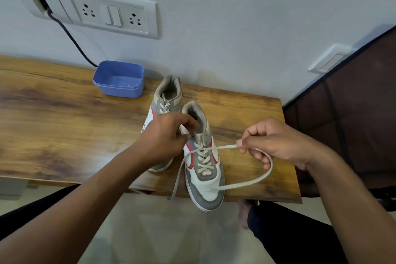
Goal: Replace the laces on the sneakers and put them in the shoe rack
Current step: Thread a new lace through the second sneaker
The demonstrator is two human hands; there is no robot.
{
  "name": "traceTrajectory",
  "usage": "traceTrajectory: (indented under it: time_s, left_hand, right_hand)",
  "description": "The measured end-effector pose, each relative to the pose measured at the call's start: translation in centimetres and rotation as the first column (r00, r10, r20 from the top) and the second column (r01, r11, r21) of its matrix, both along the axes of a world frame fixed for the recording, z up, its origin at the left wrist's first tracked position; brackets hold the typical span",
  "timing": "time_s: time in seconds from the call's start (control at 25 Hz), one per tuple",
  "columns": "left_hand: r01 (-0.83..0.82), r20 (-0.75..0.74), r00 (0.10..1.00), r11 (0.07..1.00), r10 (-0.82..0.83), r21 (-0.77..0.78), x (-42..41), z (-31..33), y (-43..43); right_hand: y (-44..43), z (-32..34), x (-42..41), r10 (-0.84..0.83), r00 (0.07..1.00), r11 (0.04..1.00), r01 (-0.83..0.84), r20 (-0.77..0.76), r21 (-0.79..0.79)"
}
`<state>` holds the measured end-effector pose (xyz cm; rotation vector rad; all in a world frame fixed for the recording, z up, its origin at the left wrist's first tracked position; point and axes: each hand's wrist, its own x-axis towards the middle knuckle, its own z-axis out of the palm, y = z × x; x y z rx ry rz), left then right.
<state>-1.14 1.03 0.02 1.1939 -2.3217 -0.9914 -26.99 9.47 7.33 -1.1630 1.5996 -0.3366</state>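
Two white, grey and red sneakers stand on the wooden table (64,118), toes toward me. The near sneaker (205,180) overhangs the front edge; the far sneaker (166,98) sits behind it, partly hidden by my left hand. My left hand (167,135) pinches the near sneaker's collar by the top eyelets. My right hand (276,141) pinches one end of the white lace (246,184), which loops below the hand and back across the toe. The other lace end (177,178) hangs loose off the table edge.
A blue plastic tub (119,79) stands at the back by the wall, with a black cable (70,38) running up to a wall socket panel (111,14). A dark mesh-fronted unit (353,113) stands right of the table. My legs and tiled floor lie below.
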Motion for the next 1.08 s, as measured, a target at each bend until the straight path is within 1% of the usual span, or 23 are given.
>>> traceTrajectory:
  time_s: [0.08,0.2,0.24,0.28,0.4,0.44,0.48,0.52,0.56,0.6,0.64,0.68,0.76,0.8,0.88,0.92,1.0,1.08]
  left_hand:
    - [0.027,-0.069,0.997,1.000,-0.026,0.002,-0.2,0.3,0.2]
    - [0.204,-0.266,0.951,0.966,-0.156,0.162,-1.7,1.4,2.0]
    - [0.244,-0.287,0.940,0.950,-0.181,0.198,-2.0,1.6,2.4]
    - [0.256,-0.261,0.945,0.942,-0.197,0.217,-2.1,1.6,2.2]
    - [0.285,-0.051,0.958,0.924,-0.281,0.254,-0.9,1.2,0.8]
    - [0.301,-0.034,0.952,0.910,-0.304,0.286,-0.6,1.2,0.7]
    - [0.314,-0.063,0.948,0.896,-0.311,0.313,-0.6,1.2,0.8]
    - [0.326,-0.127,0.945,0.887,-0.300,0.327,-0.8,1.2,1.2]
    - [0.328,-0.194,0.941,0.885,-0.276,0.331,-1.3,1.3,1.6]
    - [0.311,-0.222,0.943,0.896,-0.249,0.315,-1.6,1.3,1.7]
    - [0.292,-0.206,0.949,0.910,-0.238,0.294,-1.6,1.2,1.5]
    - [0.277,-0.156,0.958,0.920,-0.241,0.279,-1.3,1.1,0.9]
    - [0.262,-0.074,0.965,0.918,-0.251,0.298,-0.5,0.9,0.1]
    - [0.259,-0.092,0.966,0.908,-0.242,0.330,-0.3,0.9,0.1]
    - [0.274,-0.218,0.955,0.886,-0.203,0.373,-0.8,1.2,0.8]
    - [0.275,-0.263,0.947,0.890,-0.185,0.364,-1.3,1.3,1.1]
    - [0.255,-0.265,0.950,0.905,-0.168,0.340,-1.5,1.4,1.0]
    - [0.244,-0.231,0.959,0.897,-0.166,0.369,-0.8,1.5,0.3]
  right_hand:
    - [0.1,0.3,-0.8,-0.017,1.000,1.000,0.017,0.011,-0.007]
    - [-0.1,0.0,0.8,0.027,0.989,0.998,-0.019,0.148,-0.058]
    - [-0.2,-0.3,1.2,0.052,0.984,0.996,-0.039,0.172,-0.078]
    - [-0.3,-0.5,1.2,0.069,0.984,0.995,-0.056,0.163,-0.085]
    - [-0.5,-0.5,-1.0,0.080,0.995,0.996,-0.077,0.065,-0.047]
    - [-0.4,-0.6,-1.5,0.080,0.996,0.996,-0.079,0.044,-0.031]
    - [-0.3,-0.8,-1.4,0.081,0.996,0.996,-0.079,0.042,-0.030]
    - [-0.3,-1.1,-0.7,0.087,0.994,0.995,-0.085,0.060,-0.045]
    - [-0.4,-1.5,0.1,0.102,0.991,0.993,-0.096,0.085,-0.073]
    - [-0.6,-1.8,0.7,0.113,0.988,0.990,-0.103,0.102,-0.096]
    - [-0.8,-2.0,0.8,0.115,0.988,0.989,-0.104,0.103,-0.106]
    - [-1.0,-1.9,0.3,0.109,0.989,0.989,-0.099,0.095,-0.106]
    - [-1.0,-1.6,-1.1,0.081,0.994,0.992,-0.074,0.068,-0.100]
    - [-1.0,-1.7,-1.2,0.068,0.996,0.993,-0.062,0.062,-0.101]
    - [-0.9,-2.0,-0.2,0.066,0.992,0.990,-0.052,0.106,-0.132]
    - [-1.0,-2.2,0.5,0.076,0.988,0.986,-0.055,0.133,-0.155]
    - [-1.4,-2.6,0.7,0.067,0.987,0.984,-0.041,0.143,-0.176]
    - [-1.5,-2.5,-0.6,0.020,0.990,0.984,0.005,0.140,-0.180]
